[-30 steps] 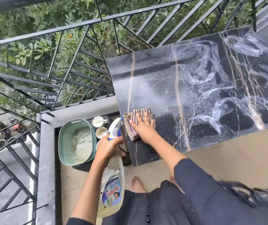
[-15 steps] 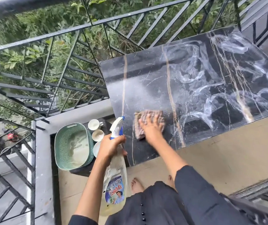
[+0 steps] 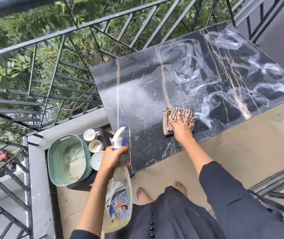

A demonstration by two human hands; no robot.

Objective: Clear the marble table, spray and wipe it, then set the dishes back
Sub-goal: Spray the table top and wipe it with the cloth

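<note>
Black railing (image 3: 79, 30) — foliage (image 3: 17, 69), perhaps shrubs

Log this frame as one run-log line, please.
stage: spraying and wiping | left hand: squeezing spray bottle, mist over marble table | right hand: flat on checked cloth | cups, basket: off table

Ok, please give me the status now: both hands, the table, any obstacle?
Left hand grips spray bottle, mist over table's left part. Right hand flat on striped cloth. Marble table cleared, smeared with streaks. Nothing in the way.
</note>
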